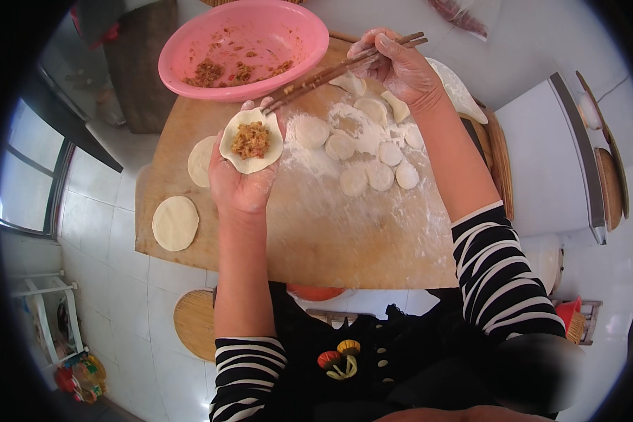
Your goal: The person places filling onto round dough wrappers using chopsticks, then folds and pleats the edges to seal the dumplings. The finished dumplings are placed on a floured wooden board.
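Note:
On the palm of my left hand [242,190] lies a round dough wrapper [233,155] with a mound of minced filling [251,140] at its centre. My right hand [401,71] grips a pair of wooden chopsticks [316,80]. Their tips touch or hover at the wrapper's upper edge, and bits of filling cling to them. A pink plastic basin [295,31] with leftover filling along its lower side stands just beyond my left hand. Another wrapper [199,161] is partly hidden behind that hand, and one more wrapper [175,223] lies near the board's left edge.
Several floured dough pieces [380,175] lie on the wooden board [316,237] amid loose flour [316,158]. Folded dough pieces [372,111] sit near my right wrist. A white appliance [546,153] stands to the right. A round stool [195,324] is on the tiled floor below left.

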Available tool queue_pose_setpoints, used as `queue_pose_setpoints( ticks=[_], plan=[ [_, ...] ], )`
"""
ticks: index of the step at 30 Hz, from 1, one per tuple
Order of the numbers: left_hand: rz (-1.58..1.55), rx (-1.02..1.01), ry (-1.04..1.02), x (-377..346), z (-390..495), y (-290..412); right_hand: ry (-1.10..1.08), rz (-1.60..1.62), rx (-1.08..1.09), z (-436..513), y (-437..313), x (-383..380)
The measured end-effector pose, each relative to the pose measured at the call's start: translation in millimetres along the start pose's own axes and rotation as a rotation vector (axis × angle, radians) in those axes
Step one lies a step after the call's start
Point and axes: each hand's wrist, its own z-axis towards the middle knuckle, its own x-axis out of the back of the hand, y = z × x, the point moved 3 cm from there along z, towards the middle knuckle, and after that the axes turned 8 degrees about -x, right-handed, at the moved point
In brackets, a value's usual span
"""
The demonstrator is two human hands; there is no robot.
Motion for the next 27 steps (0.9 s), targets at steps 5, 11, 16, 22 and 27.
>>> queue_pose_setpoints(
  ticks=[5, 11, 16, 22, 27],
  plan=[
    [-0.001, 0.115, 0.09, -5.1, -7.8, -18.5, -0.199, 0.0, -0.081, -4.9, 11.1, -0.9],
    [0.088, 0.214, 0.042, -1.8, -13.3, -31.3, -0.199, -0.092, -0.103, 3.6, 15.2, -5.5],
    [0.054, 0.293, 0.037, -3.3, -18.1, -40.0, -0.198, -0.107, -0.117, 4.2, 18.9, -4.1],
    [0.002, 0.35, -0.009, 1.5, -18.8, -40.2, -0.138, -0.167, -0.068, 4.7, 12.7, 0.4],
    [-0.039, 0.366, 0.03, 2.3, -18.8, -42.5, -0.189, -0.096, -0.044, 6.1, 8.5, -0.4]
  ],
)
